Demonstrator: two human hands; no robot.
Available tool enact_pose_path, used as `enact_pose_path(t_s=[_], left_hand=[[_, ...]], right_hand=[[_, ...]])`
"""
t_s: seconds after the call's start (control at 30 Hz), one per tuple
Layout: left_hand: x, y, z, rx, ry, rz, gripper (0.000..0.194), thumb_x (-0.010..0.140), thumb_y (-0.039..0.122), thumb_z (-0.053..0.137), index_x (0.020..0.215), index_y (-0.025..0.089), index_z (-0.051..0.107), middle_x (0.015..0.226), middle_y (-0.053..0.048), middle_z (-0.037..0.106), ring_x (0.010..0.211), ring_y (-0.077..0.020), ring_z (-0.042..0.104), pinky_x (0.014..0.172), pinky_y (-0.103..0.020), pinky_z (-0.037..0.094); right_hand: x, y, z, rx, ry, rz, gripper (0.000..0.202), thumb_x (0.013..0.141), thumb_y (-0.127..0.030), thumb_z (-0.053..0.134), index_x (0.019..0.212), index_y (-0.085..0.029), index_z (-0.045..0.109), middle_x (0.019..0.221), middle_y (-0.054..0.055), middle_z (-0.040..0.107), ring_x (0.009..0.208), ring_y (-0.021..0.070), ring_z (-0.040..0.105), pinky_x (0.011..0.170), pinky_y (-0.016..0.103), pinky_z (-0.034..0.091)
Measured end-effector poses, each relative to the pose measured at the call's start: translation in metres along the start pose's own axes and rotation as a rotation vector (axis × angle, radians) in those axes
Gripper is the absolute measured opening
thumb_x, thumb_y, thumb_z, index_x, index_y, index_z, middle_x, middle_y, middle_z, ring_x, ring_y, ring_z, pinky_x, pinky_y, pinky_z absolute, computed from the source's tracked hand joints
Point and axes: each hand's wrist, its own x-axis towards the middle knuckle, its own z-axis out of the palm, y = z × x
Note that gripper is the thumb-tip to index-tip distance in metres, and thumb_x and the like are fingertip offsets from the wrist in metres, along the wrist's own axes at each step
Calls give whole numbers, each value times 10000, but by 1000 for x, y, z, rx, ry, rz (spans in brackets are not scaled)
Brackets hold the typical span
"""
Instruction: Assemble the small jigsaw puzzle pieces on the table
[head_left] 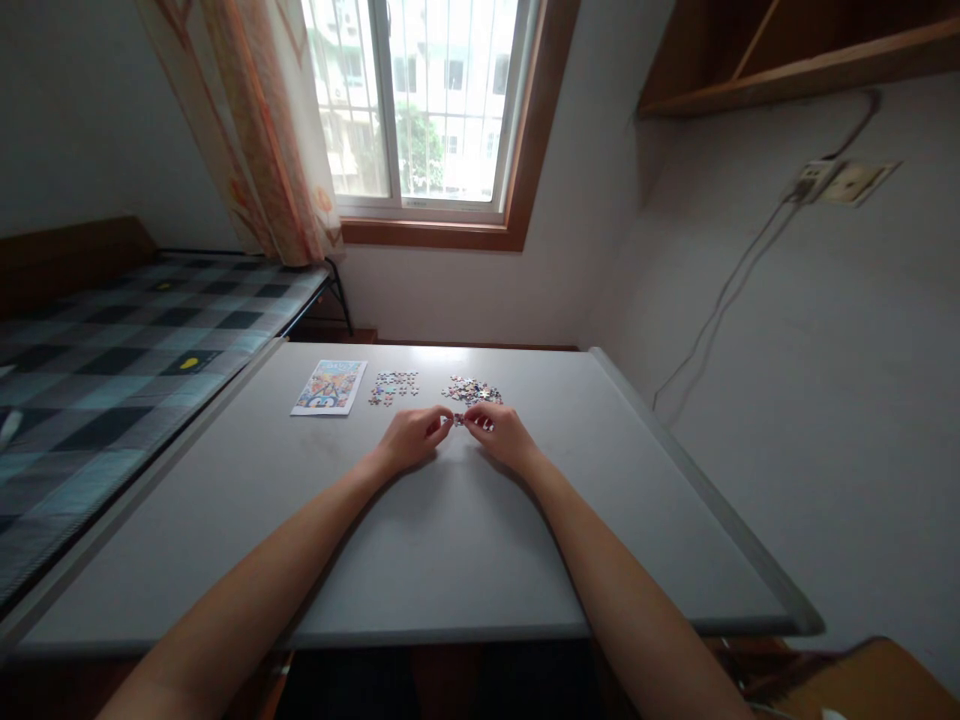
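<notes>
toward the far edge of the tabletop, the jigsaw bit sits pinched between closed fingertips of left hand and right hand — likely light, stiff card, best held by its rims, as tabs may bend.

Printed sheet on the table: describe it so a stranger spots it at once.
Find the pale table in front of the window. Toward its far left corner lies the printed sheet, one flat rectangle, unlike the small puzzle pieces to its right.

Two hands, one sheet, puzzle pieces (dozens, uncountable)
</notes>
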Motion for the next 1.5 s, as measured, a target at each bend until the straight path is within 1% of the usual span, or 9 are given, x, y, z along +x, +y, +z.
enact_pose_path(t_s=[0.17,0.4,0.73,0.93,1.03,1.13,1.27,1.5], left_hand=[[0,0,0,1,3,3,185,881,281,506,948,203,659,570,52,578,475,-66,475,533,-180,335],[0,1,0,35,7,0,235,912,324,464,972,200,654,583,36,600,484,-81,494,539,-192,341],[0,-2,2,59,4,14,202,896,293,499,946,197,670,632,12,656,515,-91,542,548,-197,360],[0,-4,2,59,53,36,182,886,278,524,930,195,680,666,5,680,530,-86,559,554,-192,377],[0,-6,2,48,94,93,183,888,267,527,925,192,689,704,-5,692,547,-83,564,555,-191,381],[0,-6,1,60,130,155,199,895,275,522,923,194,702,676,-7,676,538,-85,547,544,-197,372],[1,-5,-1,68,154,178,230,906,295,507,921,190,712,638,-12,654,516,-83,517,534,-200,363],[2,-5,-2,118,148,178,267,919,315,480,916,204,723,606,-13,637,509,-85,509,530,-208,345]], right_hand=[[0,0,0,-3,-3,-8,83,807,-191,581,787,-178,661,740,19,675,635,114,565,631,230,444],[0,-1,-1,0,-10,3,89,814,-211,585,791,-173,662,738,21,676,632,115,565,631,232,444],[1,-2,-1,-17,-8,-13,103,820,-219,576,777,-173,658,705,18,653,625,118,556,625,235,437],[0,-2,-2,-37,-7,5,136,846,-259,559,808,-177,661,748,27,671,655,124,574,639,235,436],[-1,-2,-2,-48,-15,14,167,864,-279,538,808,-176,658,760,32,673,662,125,574,642,233,430],[-1,-2,-2,-52,-26,17,207,884,-284,507,787,-170,650,743,30,667,657,123,569,636,227,420],[-1,-4,-3,-42,-18,17,242,901,-280,475,768,-167,643,724,25,662,637,120,558,628,228,411],[0,-4,-3,15,-6,23,161,873,-262,525,835,-173,653,770,39,678,684,135,591,650,244,443]])
